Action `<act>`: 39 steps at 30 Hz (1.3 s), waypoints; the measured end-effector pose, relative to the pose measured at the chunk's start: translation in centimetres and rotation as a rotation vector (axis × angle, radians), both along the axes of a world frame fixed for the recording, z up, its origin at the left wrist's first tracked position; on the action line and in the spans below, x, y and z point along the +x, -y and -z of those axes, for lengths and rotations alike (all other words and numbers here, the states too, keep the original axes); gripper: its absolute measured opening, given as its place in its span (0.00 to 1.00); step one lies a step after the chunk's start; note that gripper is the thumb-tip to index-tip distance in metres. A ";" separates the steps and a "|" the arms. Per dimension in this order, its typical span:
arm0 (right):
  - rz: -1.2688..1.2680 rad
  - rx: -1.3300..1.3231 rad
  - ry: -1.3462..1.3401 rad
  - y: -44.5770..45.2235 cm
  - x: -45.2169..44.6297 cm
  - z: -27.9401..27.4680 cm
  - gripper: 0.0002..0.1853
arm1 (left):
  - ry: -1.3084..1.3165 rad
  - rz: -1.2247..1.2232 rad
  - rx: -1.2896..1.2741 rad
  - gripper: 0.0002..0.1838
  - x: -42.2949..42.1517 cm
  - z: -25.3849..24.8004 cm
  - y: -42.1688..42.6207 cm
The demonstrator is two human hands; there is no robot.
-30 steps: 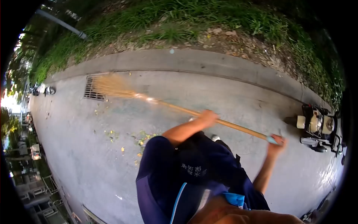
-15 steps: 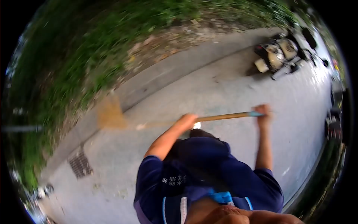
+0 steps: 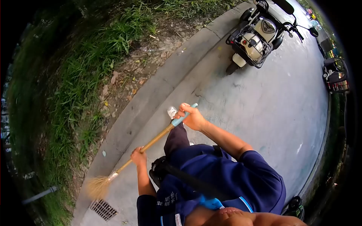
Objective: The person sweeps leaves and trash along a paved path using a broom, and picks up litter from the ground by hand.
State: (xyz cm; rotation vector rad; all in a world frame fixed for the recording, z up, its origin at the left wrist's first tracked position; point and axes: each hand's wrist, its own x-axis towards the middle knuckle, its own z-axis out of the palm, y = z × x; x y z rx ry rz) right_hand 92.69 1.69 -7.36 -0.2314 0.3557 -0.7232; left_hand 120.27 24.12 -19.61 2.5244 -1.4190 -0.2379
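Note:
A broom with a wooden shaft slants across the view, its straw head at the lower left on the kerb just above a drain grate. My left hand is wrapped round the lower part of the shaft. Up at the light-blue grip sleeve, my right hand is closed around the handle's end. One white shoe shows beside the right hand, under a dark trouser leg.
A concrete kerb borders the grey pavement, with leaf litter and grass beyond it. A cream scooter is parked at the upper right by the kerb. The drain grate lies lower left, and another vehicle stands far right.
The broom has swung from nearly level to a steep slant, its head now lower and closer to the drain grate. My left hand moved left and down; my right hand moved left across my body.

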 end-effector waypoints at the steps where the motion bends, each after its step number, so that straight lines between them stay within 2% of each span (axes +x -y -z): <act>1: 0.008 0.000 -0.008 2.4 0.5 0.2 0.09 | -0.059 0.026 0.089 0.15 0.7 1.6 2.4; 2: 0.003 -0.038 -0.087 4.7 1.3 0.4 0.09 | -0.062 0.034 0.091 0.15 0.2 1.0 4.9; 4: 0.000 -0.179 -0.260 9.7 3.1 1.5 0.10 | 0.113 -0.066 0.043 0.30 -2.2 -1.9 11.6; 6: 0.011 -0.125 -0.350 14.3 4.5 4.0 0.07 | -0.053 -0.185 0.167 0.42 -1.1 1.2 14.2; 8: 0.051 -0.084 -0.442 19.1 4.4 6.0 0.07 | -0.029 -0.398 0.222 0.35 -0.1 5.4 14.8; 10: 0.037 0.088 -0.574 23.7 4.0 7.4 0.07 | -0.788 -0.257 0.629 0.26 3.3 6.9 17.9; 11: 0.049 0.105 -0.581 25.1 4.2 7.5 0.07 | -1.096 -0.226 0.453 0.22 3.1 9.8 16.8; 12: 0.022 0.099 -0.586 26.5 4.6 7.5 0.08 | -0.921 -0.150 0.620 0.20 0.9 0.4 21.9; 13: -0.008 0.090 -0.588 27.8 5.3 7.7 0.09 | -0.921 -0.133 0.694 0.20 0.7 -1.9 23.6; 15: -0.050 0.081 -0.638 29.6 7.0 11.0 0.10 | -0.985 -0.138 0.766 0.20 1.4 -1.1 22.4; 19: -0.177 0.083 -0.622 34.5 10.0 13.7 0.07 | -1.081 -0.276 0.840 0.21 0.3 -1.5 18.4; 23: -0.383 0.077 -0.627 40.5 13.4 15.5 0.10 | -1.122 -0.422 0.927 0.23 -6.4 -2.1 14.1; 24: -0.508 -0.065 -0.656 41.8 13.9 16.1 0.11 | -1.122 -0.430 0.954 0.24 -8.6 -2.1 13.6; 25: -0.627 -0.205 -0.677 42.8 14.3 16.6 0.14 | -1.122 -0.398 0.989 0.24 -10.8 -1.9 13.3; 26: -0.703 -0.149 -0.694 42.7 14.2 19.2 0.11 | -1.103 -0.340 1.022 0.25 -12.3 -1.7 13.3; 28: -0.764 -0.156 -0.668 43.4 13.1 19.5 0.14 | -0.956 -0.169 0.978 0.26 -12.7 0.4 15.2; 29: -0.759 -0.212 -0.532 43.5 12.5 20.9 0.09 | -0.776 -0.114 0.860 0.27 -11.5 2.5 16.8; 30: -0.622 0.055 -0.312 40.5 10.2 26.8 0.05 | -0.546 -0.370 0.763 0.37 -9.2 2.5 23.6; 31: -0.782 -0.214 -0.487 45.6 11.4 19.1 0.06 | -0.412 -0.304 0.432 0.45 -6.9 2.5 31.0; 32: -0.785 -0.204 -0.457 45.1 10.6 20.5 0.06 | -0.470 -0.434 0.462 0.49 -4.3 2.2 38.7; 33: -0.745 -0.285 -0.458 44.6 10.2 21.4 0.07 | -0.337 -0.328 0.472 0.49 -2.2 2.5 45.5; 35: -0.774 -0.431 -0.354 46.2 9.9 21.5 0.12 | -0.293 -0.086 0.347 0.42 0.7 5.3 53.8; 37: -0.951 -0.394 -0.317 48.9 9.9 22.2 0.21 | -0.607 0.192 0.607 0.27 1.8 12.0 55.2; 38: -1.267 -0.617 -0.314 54.7 10.3 24.8 0.32 | -0.704 0.045 0.596 0.14 -1.1 18.1 52.2; 39: -1.343 -0.865 -0.332 56.2 9.0 29.2 0.37 | -0.723 -0.019 0.503 0.10 -1.8 18.0 54.3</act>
